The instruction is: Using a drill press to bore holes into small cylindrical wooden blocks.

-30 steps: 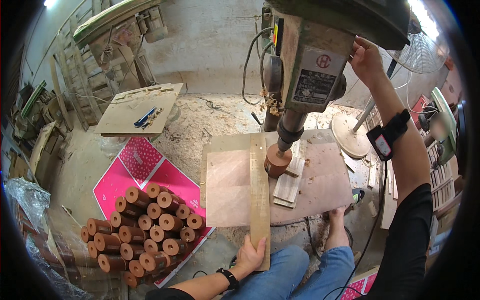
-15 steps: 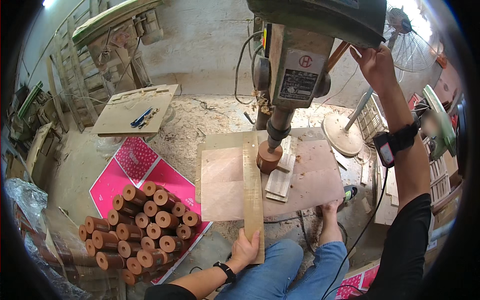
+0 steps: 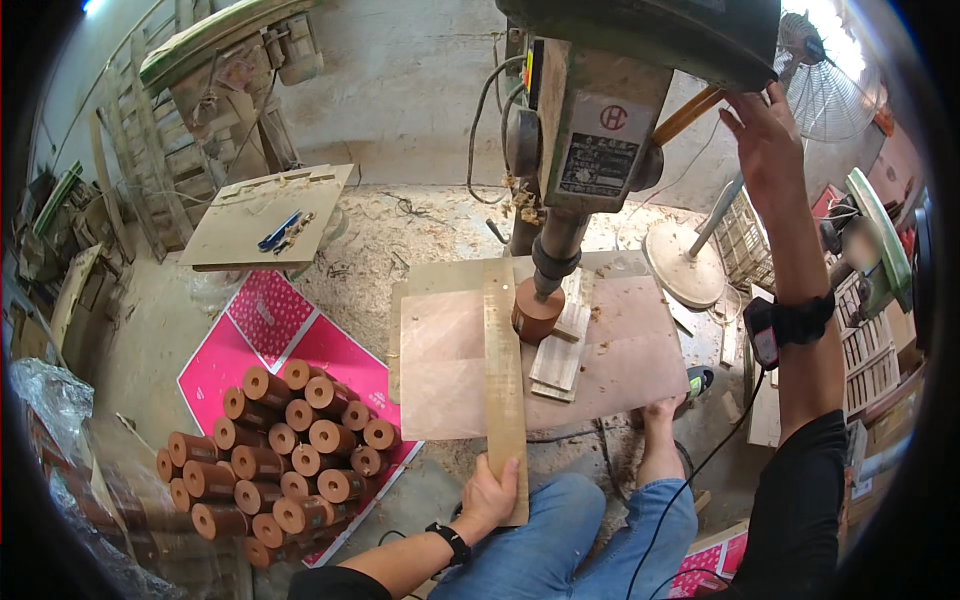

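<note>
My left hand grips the near end of a long wooden strip that lies across the plywood table of a drill press. The spindle comes down onto a brown wooden cylinder standing beside the strip. A small slatted wooden block lies to the right of the cylinder. My right hand is raised with its fingers spread. Its thumb side touches the tip of the press's wooden feed handle.
A pile of several brown cylinders lies on pink cardboard at the lower left. A low board with blue tools stands behind it. A round disc on a stand, a fan and wooden crates are on the right. Sawdust covers the floor.
My right hand has loosened on the feed handle and its fingers have spread. The left hand stays on the strip's near end. My head has shifted slightly.
</note>
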`<act>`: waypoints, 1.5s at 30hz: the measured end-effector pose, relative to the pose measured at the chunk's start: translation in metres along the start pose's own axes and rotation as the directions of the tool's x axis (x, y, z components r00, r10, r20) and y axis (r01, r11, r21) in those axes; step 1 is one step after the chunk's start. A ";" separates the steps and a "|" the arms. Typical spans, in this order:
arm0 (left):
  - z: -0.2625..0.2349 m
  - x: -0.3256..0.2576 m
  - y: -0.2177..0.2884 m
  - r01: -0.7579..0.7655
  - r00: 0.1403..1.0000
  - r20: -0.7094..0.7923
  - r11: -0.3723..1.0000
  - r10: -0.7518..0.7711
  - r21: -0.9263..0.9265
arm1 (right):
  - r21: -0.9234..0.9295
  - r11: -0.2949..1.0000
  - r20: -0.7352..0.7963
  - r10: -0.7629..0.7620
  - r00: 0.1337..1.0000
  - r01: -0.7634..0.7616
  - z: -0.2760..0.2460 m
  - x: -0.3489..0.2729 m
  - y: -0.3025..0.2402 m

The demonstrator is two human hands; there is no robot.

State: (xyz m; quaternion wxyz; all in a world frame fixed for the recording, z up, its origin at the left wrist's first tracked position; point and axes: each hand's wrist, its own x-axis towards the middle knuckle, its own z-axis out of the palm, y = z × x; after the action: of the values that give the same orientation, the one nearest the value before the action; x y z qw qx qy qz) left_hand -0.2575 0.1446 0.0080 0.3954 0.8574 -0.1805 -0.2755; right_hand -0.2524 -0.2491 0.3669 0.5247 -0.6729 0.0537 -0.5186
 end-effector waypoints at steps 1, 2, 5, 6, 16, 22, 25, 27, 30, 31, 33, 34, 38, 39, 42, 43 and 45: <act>0.000 0.000 0.000 -0.017 1.000 -0.007 1.000 0.017 -0.026 | -0.167 0.983 -0.023 -0.079 0.997 0.074 0.000 0.003 0.004; 0.000 0.000 0.000 -0.035 0.999 -0.011 0.998 0.034 -0.051 | -0.161 0.985 -0.030 -0.066 0.997 0.060 -0.001 0.007 0.009; 0.002 0.001 -0.001 -0.013 1.000 0.017 0.997 0.014 -0.082 | -0.276 0.927 0.133 -0.227 0.965 0.256 -0.008 0.032 0.032; 0.002 0.001 -0.001 -0.018 1.000 -0.006 0.997 0.017 -0.074 | -0.283 0.930 0.118 -0.209 0.971 0.234 -0.009 0.043 0.043; 0.002 0.002 -0.001 -0.009 1.000 0.021 1.000 0.009 -0.014 | -0.234 0.943 0.147 0.275 0.950 -0.237 -0.016 0.048 0.160; 0.003 0.002 -0.003 0.027 0.999 0.031 1.000 -0.026 -0.013 | -0.386 0.844 0.095 0.437 0.894 -0.372 -0.013 -0.031 0.189; 0.002 0.002 -0.002 0.009 1.000 0.028 1.000 -0.008 -0.029 | -0.171 0.774 0.060 0.625 0.778 -0.609 -0.013 -0.060 0.186; 0.001 0.002 -0.001 -0.007 1.000 0.027 0.999 0.008 -0.048 | -0.142 0.745 0.114 0.666 0.737 -0.652 -0.015 -0.081 0.176; 0.000 0.001 0.000 -0.008 0.999 0.037 0.998 0.010 -0.059 | -0.255 0.697 0.093 0.708 0.701 -0.670 -0.019 -0.112 0.151; 0.000 0.001 0.000 -0.008 0.999 0.040 0.999 0.010 -0.050 | -0.263 0.694 0.117 0.712 0.692 -0.670 -0.019 -0.121 0.141; 0.000 0.000 0.000 -0.009 0.999 0.047 0.999 0.011 -0.043 | -0.333 0.682 0.134 0.718 0.683 -0.651 -0.019 -0.133 0.121; 0.000 -0.001 0.000 -0.013 0.999 0.033 0.998 0.015 -0.056 | -0.403 0.659 0.128 0.727 0.674 -0.635 -0.019 -0.137 0.111; 0.000 -0.001 0.000 -0.025 0.999 0.031 0.999 0.026 -0.043 | -0.603 0.596 0.136 0.732 0.668 -0.530 -0.016 -0.148 0.073; 0.000 -0.001 0.000 -0.029 0.999 0.014 0.998 0.030 -0.047 | -0.631 0.613 0.138 0.692 0.709 -0.475 -0.013 -0.152 0.065; 0.000 -0.001 -0.001 -0.019 1.000 0.019 0.999 0.020 -0.028 | -0.675 0.588 0.105 0.674 0.731 -0.445 -0.011 -0.157 0.038; 0.001 -0.001 -0.002 -0.009 1.000 0.010 1.000 0.009 -0.003 | -0.672 0.607 0.131 0.661 0.739 -0.424 -0.011 -0.158 0.030; 0.002 0.000 -0.002 -0.021 1.000 0.012 0.999 0.021 0.028 | -0.800 0.546 0.147 0.580 0.801 -0.249 -0.011 -0.158 0.009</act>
State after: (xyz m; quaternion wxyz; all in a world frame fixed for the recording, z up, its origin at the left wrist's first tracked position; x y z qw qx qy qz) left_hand -0.2582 0.1450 0.0054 0.3850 0.8594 -0.1956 -0.2736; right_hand -0.3286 -0.1633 0.2580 0.3096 -0.8828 0.3157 -0.1587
